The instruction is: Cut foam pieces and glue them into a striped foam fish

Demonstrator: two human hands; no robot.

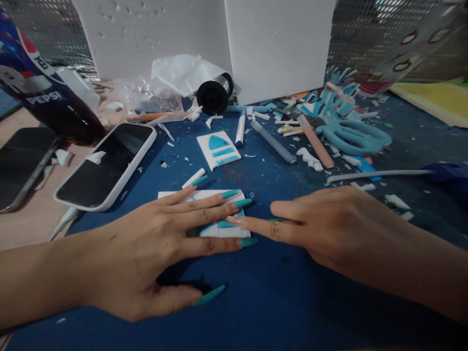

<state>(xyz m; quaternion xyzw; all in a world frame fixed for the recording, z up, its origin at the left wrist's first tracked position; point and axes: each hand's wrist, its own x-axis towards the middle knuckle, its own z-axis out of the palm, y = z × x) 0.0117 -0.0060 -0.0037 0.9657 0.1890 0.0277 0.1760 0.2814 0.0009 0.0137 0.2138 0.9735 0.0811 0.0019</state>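
My left hand (171, 224) lies flat with spread fingers over a white foam piece (164, 195) that has bright blue painted areas, pressing it on the blue tabletop (278, 302). Its long teal nails reach past the piece's right edge. From the right, my right hand (329, 229) stretches its index finger onto the same piece, beside the left fingertips. Its other fingers are bent and partly hidden; I see nothing held in them. Just beyond my left fingers is a small white foam strip (193, 178). Farther back rests a white foam square (219, 148) with blue shapes.
At left are a Pepsi bottle (44, 83), a white-cased phone (106, 165) and a dark phone (25, 161). Behind lie a black spool (214, 95), markers (274, 141) and blue scissors (353, 134) among foam scraps. White foam boards (278, 48) stand behind; a glue gun (448, 178) lies at right.
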